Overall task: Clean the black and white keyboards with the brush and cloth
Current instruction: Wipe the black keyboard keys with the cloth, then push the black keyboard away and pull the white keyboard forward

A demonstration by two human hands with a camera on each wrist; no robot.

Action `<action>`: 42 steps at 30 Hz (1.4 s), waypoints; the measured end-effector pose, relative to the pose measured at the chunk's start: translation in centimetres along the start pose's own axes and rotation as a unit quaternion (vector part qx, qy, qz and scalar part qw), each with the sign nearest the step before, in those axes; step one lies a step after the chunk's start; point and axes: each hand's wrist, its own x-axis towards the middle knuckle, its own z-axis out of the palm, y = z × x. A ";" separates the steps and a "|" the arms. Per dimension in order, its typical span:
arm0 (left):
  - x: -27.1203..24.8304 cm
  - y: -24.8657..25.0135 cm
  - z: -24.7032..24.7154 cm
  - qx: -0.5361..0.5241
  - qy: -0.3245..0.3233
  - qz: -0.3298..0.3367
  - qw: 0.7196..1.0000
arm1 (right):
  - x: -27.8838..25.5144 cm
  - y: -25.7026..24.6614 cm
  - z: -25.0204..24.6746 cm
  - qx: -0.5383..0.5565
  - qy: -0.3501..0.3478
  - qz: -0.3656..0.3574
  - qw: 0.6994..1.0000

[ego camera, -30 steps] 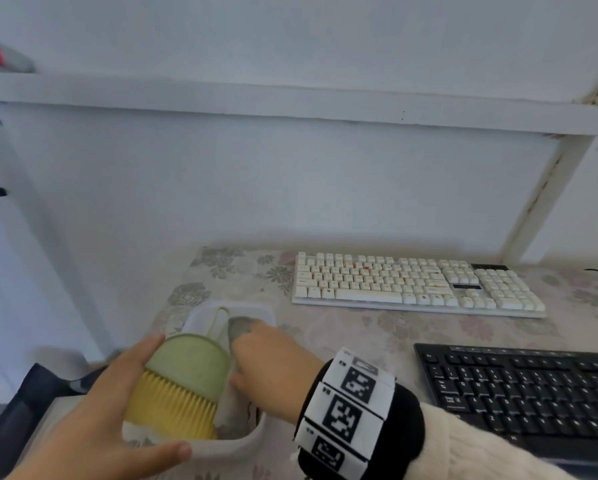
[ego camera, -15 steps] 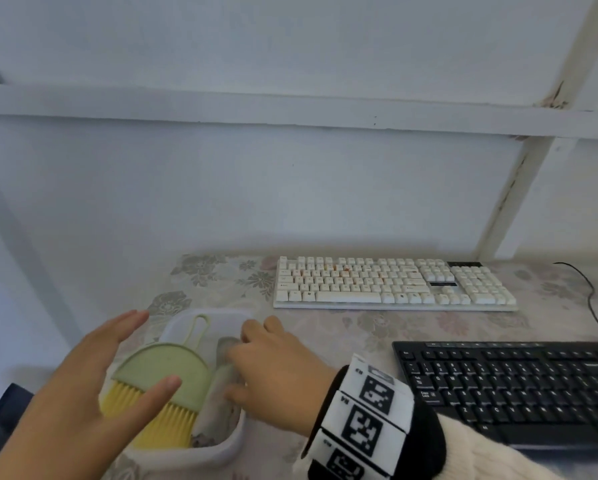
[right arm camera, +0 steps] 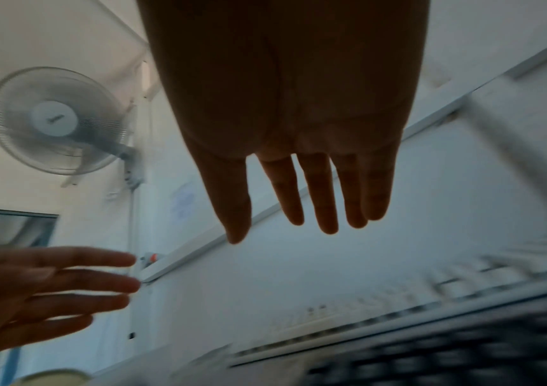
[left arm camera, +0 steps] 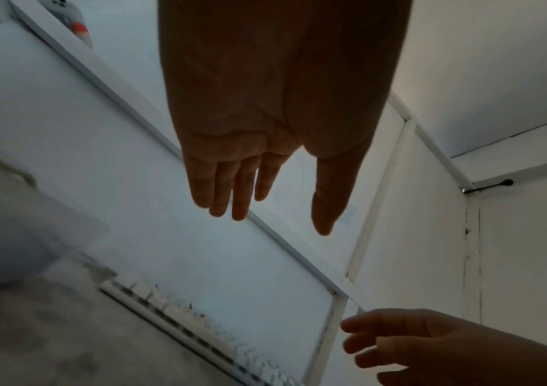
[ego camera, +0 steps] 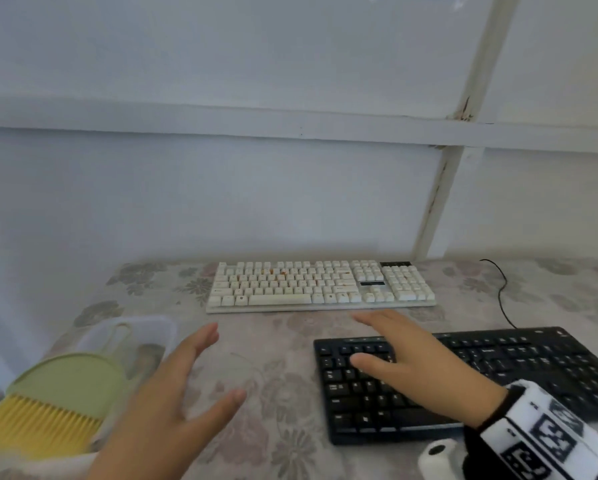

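A white wall with painted battens backs a desk under a floral cover. In the head view, the white plastic keyboard lies at twelve o'clock and the black plastic keyboard at three o'clock. At nine o'clock a translucent plastic tub holds the green-backed, yellow-bristled brush; I cannot make out the cloth. The left hand hovers beside the tub with its fingers spread and empty. The right hand hangs over the black keyboard's left end, fingers straight.

The left wrist view shows straight, empty fingers above the white keyboard's blurred edge.

The right wrist view shows the same of that hand's fingers.

Cleaning looks unstarted; next, one hand likely needs to fetch the brush.
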 end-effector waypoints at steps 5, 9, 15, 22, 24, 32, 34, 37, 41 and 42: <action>0.6 1.0 4.5 -0.027 -0.043 -0.015 0.999 | -3.8 7.8 -4.1 0.008 0.013 0.089 0.996; 1.0 2.2 8.0 -0.023 -0.062 -0.032 0.997 | -6.5 14.0 -7.0 -0.007 0.007 0.148 0.989; 1.7 3.6 11.0 0.049 -0.153 -0.083 0.984 | -9.2 22.1 -9.7 -0.067 -0.041 0.209 0.975; 2.4 3.7 12.2 0.088 -0.186 -0.116 0.972 | -11.3 27.6 -10.6 0.044 -0.075 0.259 0.962; 2.7 3.4 12.5 0.084 -0.191 -0.134 0.969 | -11.5 27.6 -10.8 0.088 -0.084 0.260 0.958; 3.1 4.1 13.4 0.010 -0.205 -0.138 0.969 | -11.3 27.9 -10.4 0.090 -0.104 0.256 0.957; 3.4 4.8 13.8 0.035 -0.214 -0.106 0.970 | -11.0 27.8 -10.3 0.098 -0.118 0.262 0.953; 3.5 5.3 14.1 0.118 -0.223 -0.080 0.964 | -10.9 28.2 -10.2 0.139 -0.094 0.246 0.955; 3.6 4.0 14.8 0.082 -0.198 -0.083 0.973 | -11.3 28.8 -10.0 0.146 -0.072 0.234 0.958; 3.6 4.0 14.9 0.063 -0.185 -0.092 0.976 | -11.2 29.1 -10.1 0.153 -0.075 0.229 0.958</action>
